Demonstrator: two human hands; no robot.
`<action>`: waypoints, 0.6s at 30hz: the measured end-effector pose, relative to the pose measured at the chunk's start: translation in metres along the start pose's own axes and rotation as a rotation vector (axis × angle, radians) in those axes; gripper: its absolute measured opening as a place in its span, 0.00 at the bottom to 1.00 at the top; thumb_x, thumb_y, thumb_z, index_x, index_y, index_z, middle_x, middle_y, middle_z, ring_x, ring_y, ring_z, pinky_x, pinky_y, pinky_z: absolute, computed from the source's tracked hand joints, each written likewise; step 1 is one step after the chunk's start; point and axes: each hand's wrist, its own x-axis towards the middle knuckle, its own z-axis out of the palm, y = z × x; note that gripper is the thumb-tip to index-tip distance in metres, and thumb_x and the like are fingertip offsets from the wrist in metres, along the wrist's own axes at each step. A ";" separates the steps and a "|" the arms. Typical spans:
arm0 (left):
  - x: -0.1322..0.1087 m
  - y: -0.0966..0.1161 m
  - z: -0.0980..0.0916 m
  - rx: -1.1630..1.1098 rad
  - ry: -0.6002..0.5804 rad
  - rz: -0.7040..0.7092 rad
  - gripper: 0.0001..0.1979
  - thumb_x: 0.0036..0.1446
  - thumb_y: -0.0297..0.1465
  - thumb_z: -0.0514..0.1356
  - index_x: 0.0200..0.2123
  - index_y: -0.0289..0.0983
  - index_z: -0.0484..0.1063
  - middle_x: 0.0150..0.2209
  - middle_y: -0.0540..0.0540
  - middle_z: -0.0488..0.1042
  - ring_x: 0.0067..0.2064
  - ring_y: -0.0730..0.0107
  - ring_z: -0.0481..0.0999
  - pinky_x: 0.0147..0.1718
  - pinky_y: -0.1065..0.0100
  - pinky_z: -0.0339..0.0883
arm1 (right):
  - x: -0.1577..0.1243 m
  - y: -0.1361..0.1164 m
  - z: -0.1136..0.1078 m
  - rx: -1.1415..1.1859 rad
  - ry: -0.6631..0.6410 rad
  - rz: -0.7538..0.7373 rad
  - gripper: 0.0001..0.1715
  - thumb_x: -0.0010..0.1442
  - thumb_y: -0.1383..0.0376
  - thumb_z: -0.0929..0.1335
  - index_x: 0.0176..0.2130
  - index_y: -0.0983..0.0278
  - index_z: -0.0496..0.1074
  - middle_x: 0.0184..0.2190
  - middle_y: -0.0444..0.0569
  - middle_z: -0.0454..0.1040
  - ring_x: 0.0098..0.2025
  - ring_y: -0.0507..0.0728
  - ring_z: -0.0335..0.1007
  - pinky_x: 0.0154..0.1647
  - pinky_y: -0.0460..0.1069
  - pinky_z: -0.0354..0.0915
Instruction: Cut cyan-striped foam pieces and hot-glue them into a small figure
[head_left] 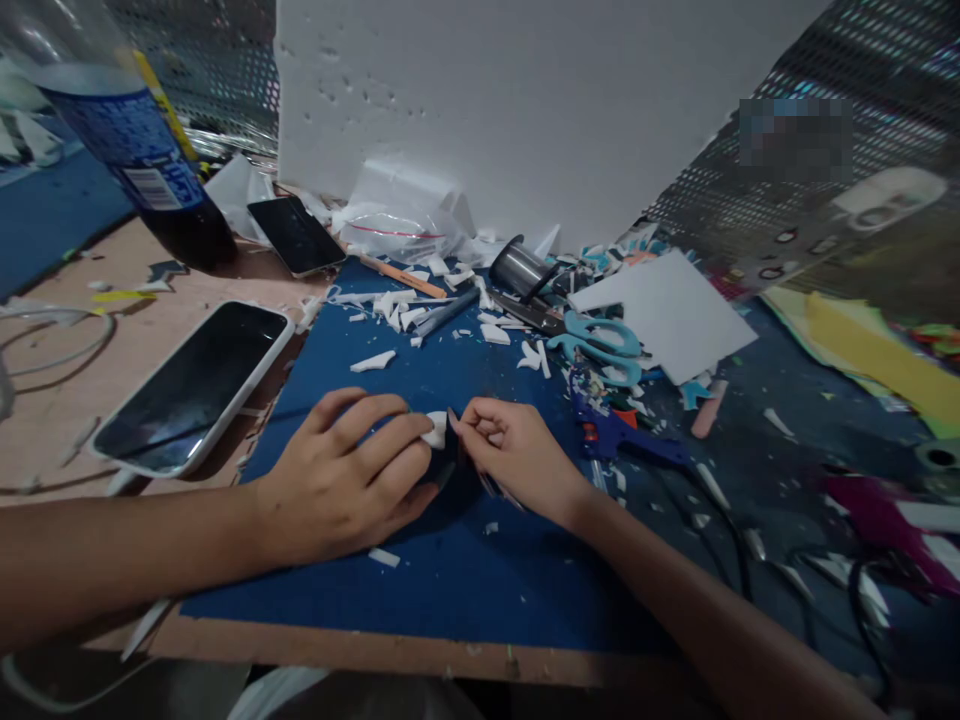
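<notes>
My left hand [356, 475] is closed around a small white piece [435, 430], only part of which shows past the fingertips. Against that piece, my right hand [521, 450] pinches a thin dark strip [451, 432]; its exact kind is unclear and its lower part is lost in shadow. Both hands meet low over the blue mat [525, 590]. White offcuts lie about them, one [373, 361] just beyond my left hand and another [385, 557] nearer the front edge.
A phone [195, 390] and a dark-drink bottle [150, 150] stand at left. Blue-handled scissors [600, 340], a black spool [519, 268] and a white sheet [667, 310] lie behind. At right is a blue glue gun [622, 435] with its cable. A white board [510, 110] rises at the back.
</notes>
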 end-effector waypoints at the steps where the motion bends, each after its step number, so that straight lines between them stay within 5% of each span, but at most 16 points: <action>1: 0.000 0.000 -0.001 0.024 -0.002 0.027 0.07 0.54 0.33 0.63 0.32 0.37 0.67 0.36 0.48 0.79 0.42 0.60 0.75 0.41 0.60 0.64 | 0.000 0.000 0.000 0.005 -0.004 0.005 0.14 0.61 0.63 0.62 0.24 0.62 0.61 0.15 0.40 0.64 0.15 0.48 0.61 0.17 0.43 0.56; 18: -0.009 0.002 0.001 0.071 0.028 0.078 0.06 0.54 0.31 0.65 0.28 0.39 0.70 0.37 0.53 0.80 0.41 0.62 0.75 0.40 0.59 0.64 | -0.002 -0.002 -0.001 0.037 -0.040 0.045 0.15 0.62 0.62 0.62 0.24 0.63 0.61 0.14 0.39 0.64 0.13 0.46 0.60 0.16 0.42 0.57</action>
